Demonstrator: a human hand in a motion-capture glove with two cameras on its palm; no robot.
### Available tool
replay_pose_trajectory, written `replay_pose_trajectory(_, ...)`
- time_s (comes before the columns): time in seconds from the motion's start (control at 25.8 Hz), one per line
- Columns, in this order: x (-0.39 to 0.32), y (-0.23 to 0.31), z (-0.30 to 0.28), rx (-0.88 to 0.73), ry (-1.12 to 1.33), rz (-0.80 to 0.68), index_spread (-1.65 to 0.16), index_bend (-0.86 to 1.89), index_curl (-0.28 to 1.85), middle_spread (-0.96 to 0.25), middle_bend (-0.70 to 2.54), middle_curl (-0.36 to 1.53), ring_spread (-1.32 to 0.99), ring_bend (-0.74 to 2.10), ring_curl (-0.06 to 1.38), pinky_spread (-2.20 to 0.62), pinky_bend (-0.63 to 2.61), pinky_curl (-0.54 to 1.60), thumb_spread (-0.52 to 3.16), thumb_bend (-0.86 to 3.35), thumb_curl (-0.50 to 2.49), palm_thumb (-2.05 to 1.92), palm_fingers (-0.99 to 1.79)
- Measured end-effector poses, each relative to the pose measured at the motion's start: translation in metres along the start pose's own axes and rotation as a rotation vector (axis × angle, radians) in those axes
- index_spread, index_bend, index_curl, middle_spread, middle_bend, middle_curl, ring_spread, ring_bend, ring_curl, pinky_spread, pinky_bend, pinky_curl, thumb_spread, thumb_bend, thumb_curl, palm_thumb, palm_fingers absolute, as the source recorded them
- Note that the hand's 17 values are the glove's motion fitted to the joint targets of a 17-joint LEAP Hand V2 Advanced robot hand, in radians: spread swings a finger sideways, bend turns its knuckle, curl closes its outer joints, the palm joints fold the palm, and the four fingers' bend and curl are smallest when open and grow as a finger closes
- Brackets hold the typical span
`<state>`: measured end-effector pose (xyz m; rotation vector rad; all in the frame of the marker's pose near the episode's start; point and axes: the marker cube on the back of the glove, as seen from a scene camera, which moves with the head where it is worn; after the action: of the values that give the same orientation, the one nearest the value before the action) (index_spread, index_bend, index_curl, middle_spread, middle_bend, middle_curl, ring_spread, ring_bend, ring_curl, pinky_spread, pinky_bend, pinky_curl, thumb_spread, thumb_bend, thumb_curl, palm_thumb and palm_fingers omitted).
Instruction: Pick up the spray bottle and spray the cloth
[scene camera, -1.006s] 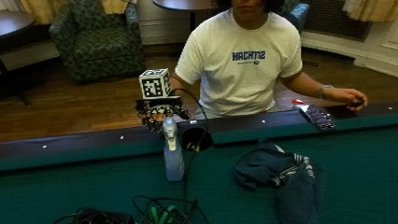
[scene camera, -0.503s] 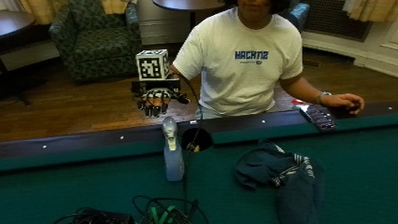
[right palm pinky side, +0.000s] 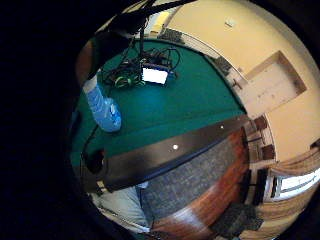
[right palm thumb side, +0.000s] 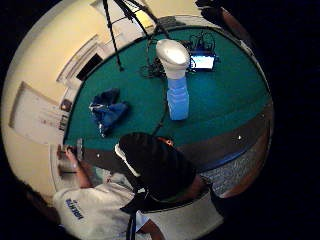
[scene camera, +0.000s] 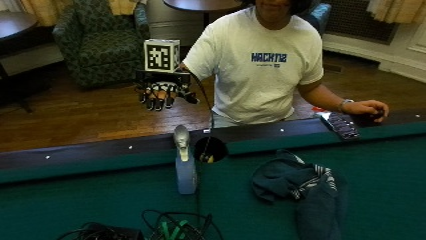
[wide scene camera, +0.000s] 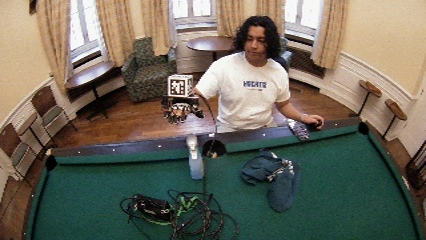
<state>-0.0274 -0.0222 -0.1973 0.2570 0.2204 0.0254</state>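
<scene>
Only outside views show the grip (scene camera: 162, 95) open, empty, above the spray bottle (scene camera: 185, 167)

Gloved right hand (scene camera: 162, 95) raised above spray bottle (scene camera: 185, 163); cloth (scene camera: 301, 182) beside, apart.

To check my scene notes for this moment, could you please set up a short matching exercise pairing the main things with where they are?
Things:
1. spray bottle
2. cloth
3. gloved right hand
4. bare hand

Places:
A. raised in the air beyond the table's rail, holding nothing
B. crumpled on the green felt
C. resting on the wooden rail
D. standing upright on the felt near the side pocket

Pairs: 1-D, 2-B, 3-A, 4-C
</scene>
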Motion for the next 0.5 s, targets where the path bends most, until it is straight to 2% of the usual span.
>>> replay_pose_trajectory(0.5,0.001,0.0011,0.0068,-0.054,-0.017,-0.02,-0.38,0.14,0.27,-0.11,0.19,0.34,-0.1,0.37,0.32,0.22,0.24,0.33,1.03,-0.03,0.28,0.17,0.5)
